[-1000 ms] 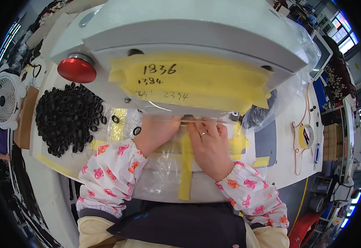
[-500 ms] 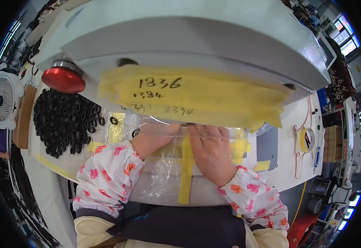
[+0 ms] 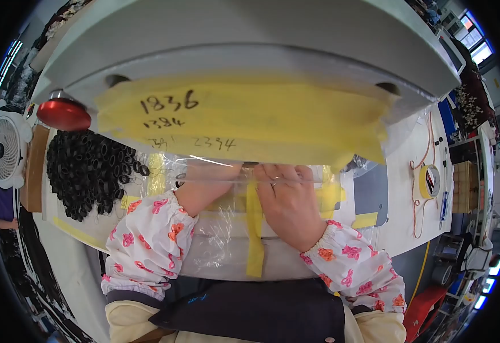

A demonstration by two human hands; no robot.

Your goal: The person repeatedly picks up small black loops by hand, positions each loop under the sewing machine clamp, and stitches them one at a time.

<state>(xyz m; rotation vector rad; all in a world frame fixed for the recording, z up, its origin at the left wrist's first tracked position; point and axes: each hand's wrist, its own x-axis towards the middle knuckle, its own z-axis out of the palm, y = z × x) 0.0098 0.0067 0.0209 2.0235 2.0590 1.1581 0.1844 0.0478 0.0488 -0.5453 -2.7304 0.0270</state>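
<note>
Both hands reach under the front edge of a grey machine head [image 3: 250, 63], behind a clear plastic sheet [image 3: 215, 240]. My left hand [image 3: 211, 182] shows only its wrist and back; its fingers are hidden by the yellow-taped edge. Beside it, my right hand [image 3: 287, 206] has its fingers bent and close together, with the tips out of sight. A small dark piece [image 3: 250, 164] shows between the two hands, too little of it visible to name. A yellow tape strip [image 3: 254, 234] hangs down the plastic by my right hand.
A heap of black rings [image 3: 90, 174] lies on the white table at left, below a red push button [image 3: 64, 114]. A white fan [image 3: 7, 148] stands farther left. A yellow tape roll [image 3: 430, 182], an orange cord and a blue pen [image 3: 444, 206] lie at right.
The view has shifted, so the machine head and red button appear farther left. My hands stay close together under the edge, with only slight movement.
</note>
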